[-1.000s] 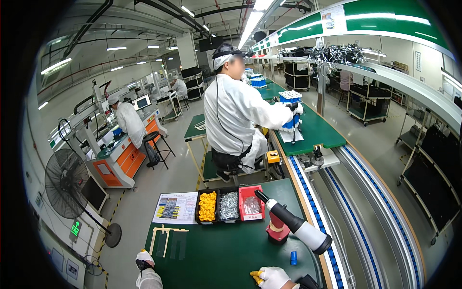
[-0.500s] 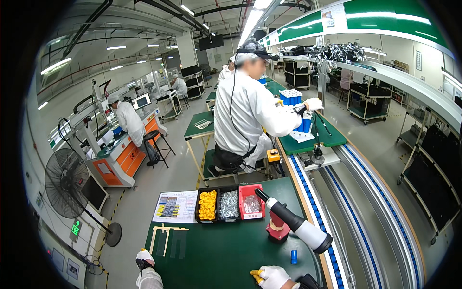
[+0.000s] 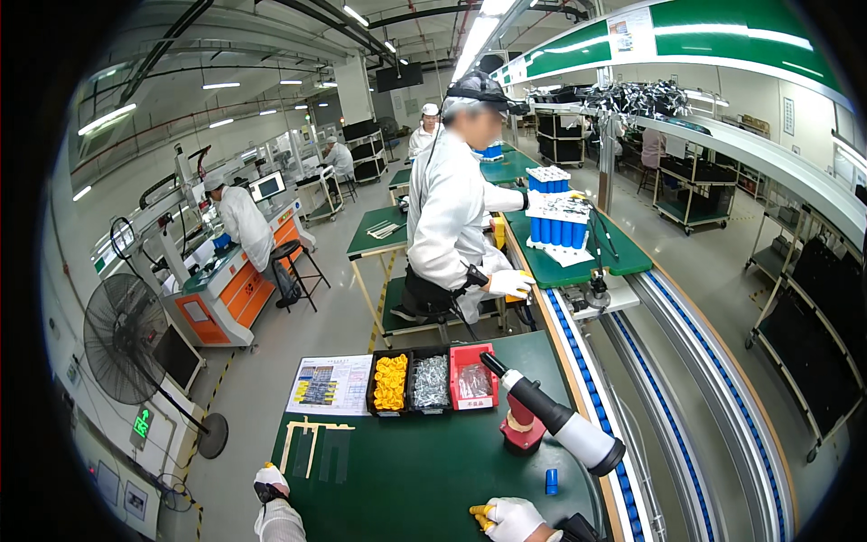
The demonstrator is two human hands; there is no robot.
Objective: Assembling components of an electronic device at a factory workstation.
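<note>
My left hand (image 3: 270,481), in a white glove, rests at the left edge of the green work mat (image 3: 415,479), fingers curled; nothing shows in it. My right hand (image 3: 511,518), also gloved, sits at the bottom edge and pinches a small yellow part (image 3: 480,513). A small blue cylinder (image 3: 551,481) stands just up and right of it. An electric screwdriver (image 3: 553,416), black and white, hangs tilted over a red fixture (image 3: 521,428). Three bins sit at the far side: yellow parts (image 3: 390,382), metal screws (image 3: 431,381), and a red bin (image 3: 472,380).
A printed sheet (image 3: 330,385) lies left of the bins, a pale wooden jig (image 3: 310,443) below it. A conveyor (image 3: 668,406) with blue rollers runs along the right. A person in white (image 3: 454,212) sits at the station ahead beside stacked blue cylinders (image 3: 554,217). A floor fan (image 3: 126,339) stands left.
My hands have stayed in place. The person ahead has turned toward me and lowered one hand from the blue cylinders to the near bench edge.
</note>
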